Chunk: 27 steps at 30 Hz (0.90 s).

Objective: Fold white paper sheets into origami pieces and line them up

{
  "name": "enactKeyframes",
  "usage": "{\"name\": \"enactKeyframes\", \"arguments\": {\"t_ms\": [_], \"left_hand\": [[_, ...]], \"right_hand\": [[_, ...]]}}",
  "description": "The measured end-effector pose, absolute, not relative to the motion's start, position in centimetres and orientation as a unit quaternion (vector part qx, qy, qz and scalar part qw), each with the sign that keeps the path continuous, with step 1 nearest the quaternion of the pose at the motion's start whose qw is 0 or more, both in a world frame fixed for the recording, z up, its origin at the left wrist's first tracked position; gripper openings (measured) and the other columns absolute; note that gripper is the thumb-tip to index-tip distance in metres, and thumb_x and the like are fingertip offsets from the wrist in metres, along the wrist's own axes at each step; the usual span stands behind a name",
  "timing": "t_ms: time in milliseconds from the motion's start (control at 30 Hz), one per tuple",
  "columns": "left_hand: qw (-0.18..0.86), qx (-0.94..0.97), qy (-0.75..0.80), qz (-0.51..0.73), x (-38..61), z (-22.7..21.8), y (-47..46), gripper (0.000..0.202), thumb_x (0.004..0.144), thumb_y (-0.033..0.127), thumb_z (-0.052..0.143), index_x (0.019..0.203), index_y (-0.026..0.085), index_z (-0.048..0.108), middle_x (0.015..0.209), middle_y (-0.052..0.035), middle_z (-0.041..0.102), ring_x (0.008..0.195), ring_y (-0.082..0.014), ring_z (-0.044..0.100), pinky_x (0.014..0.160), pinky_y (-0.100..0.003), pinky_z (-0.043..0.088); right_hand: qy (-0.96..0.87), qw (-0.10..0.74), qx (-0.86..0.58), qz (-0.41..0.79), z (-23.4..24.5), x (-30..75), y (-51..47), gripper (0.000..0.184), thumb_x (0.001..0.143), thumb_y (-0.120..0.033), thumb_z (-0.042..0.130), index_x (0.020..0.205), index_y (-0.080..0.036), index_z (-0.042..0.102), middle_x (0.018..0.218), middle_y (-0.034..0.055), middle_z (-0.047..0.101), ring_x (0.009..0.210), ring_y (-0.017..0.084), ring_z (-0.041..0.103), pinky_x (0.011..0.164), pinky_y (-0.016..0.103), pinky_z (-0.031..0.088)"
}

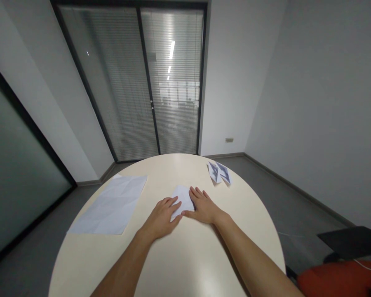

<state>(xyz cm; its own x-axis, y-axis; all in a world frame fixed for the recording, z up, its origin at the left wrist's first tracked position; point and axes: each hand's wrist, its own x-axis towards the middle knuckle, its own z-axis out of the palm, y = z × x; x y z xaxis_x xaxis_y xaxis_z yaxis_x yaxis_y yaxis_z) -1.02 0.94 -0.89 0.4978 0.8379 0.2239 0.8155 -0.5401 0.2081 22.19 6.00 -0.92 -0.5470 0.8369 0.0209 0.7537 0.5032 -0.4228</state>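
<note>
A small folded white paper lies near the middle of a round cream table. My left hand lies flat on the paper's left lower edge, fingers stretched out. My right hand presses flat on the paper's right side, with fingers pointing away from me and the thumb along the lower edge. Both hands touch the paper and nearly meet at its lower corner.
A large creased white sheet lies on the table's left part. Two small folded papers with dark blue patterns sit at the far right rim. A sliding glass door with blinds stands behind. An orange object is low right.
</note>
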Motion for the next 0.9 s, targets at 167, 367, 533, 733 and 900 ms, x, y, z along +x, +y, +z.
{"name": "enactKeyframes", "arguments": {"t_ms": [167, 367, 533, 733, 900], "left_hand": [[0.033, 0.857, 0.495, 0.14, -1.3, -1.18, 1.17, 0.047, 0.101, 0.04, 0.046, 0.143, 0.023, 0.056, 0.154, -0.0082, 0.05, 0.14, -0.0279, 0.045, 0.117, -0.047, 0.036], [0.022, 0.852, 0.502, 0.15, -1.51, -1.03, 1.21, 0.044, 0.102, 0.037, 0.045, 0.142, 0.023, 0.058, 0.152, -0.0079, 0.052, 0.139, -0.0264, 0.047, 0.118, -0.046, 0.035], [0.021, 0.851, 0.502, 0.155, -1.49, -0.94, 1.2, 0.043, 0.102, 0.034, 0.044, 0.14, 0.021, 0.06, 0.15, -0.008, 0.055, 0.138, -0.0262, 0.049, 0.118, -0.045, 0.036], [0.016, 0.85, 0.498, 0.171, -1.42, -1.0, 1.3, 0.04, 0.099, 0.03, 0.052, 0.135, 0.02, 0.064, 0.147, -0.0091, 0.058, 0.134, -0.0265, 0.053, 0.116, -0.045, 0.04], [0.024, 0.845, 0.501, 0.186, -1.36, -0.89, 1.33, 0.037, 0.097, 0.028, 0.055, 0.131, 0.02, 0.068, 0.141, -0.0096, 0.063, 0.13, -0.0268, 0.057, 0.114, -0.045, 0.042]], "right_hand": [[-0.882, 0.113, -0.417, 0.19, -0.83, 22.5, 6.1, 0.106, 0.084, -0.082, 0.048, 0.159, -0.01, 0.03, 0.165, 0.0227, 0.022, 0.154, 0.04, 0.015, 0.124, 0.06, 0.01], [-0.892, 0.131, -0.388, 0.194, -0.52, 22.45, 6.0, 0.091, 0.091, -0.07, 0.051, 0.158, -0.011, 0.034, 0.162, 0.0218, 0.031, 0.153, 0.037, 0.021, 0.123, 0.06, 0.014], [-0.898, 0.144, -0.371, 0.185, -0.53, 22.48, 6.13, 0.079, 0.093, -0.058, 0.056, 0.155, -0.013, 0.04, 0.161, 0.0209, 0.034, 0.151, 0.038, 0.029, 0.121, 0.061, 0.02], [-0.906, 0.181, -0.346, 0.162, -0.61, 22.64, 6.52, 0.059, 0.093, -0.047, 0.062, 0.14, -0.012, 0.059, 0.149, 0.0208, 0.052, 0.143, 0.036, 0.043, 0.119, 0.053, 0.032], [-0.899, 0.208, -0.353, 0.158, -0.3, 22.79, 6.62, 0.045, 0.09, -0.047, 0.065, 0.12, -0.014, 0.073, 0.139, 0.0181, 0.063, 0.132, 0.032, 0.056, 0.113, 0.043, 0.042]]}}
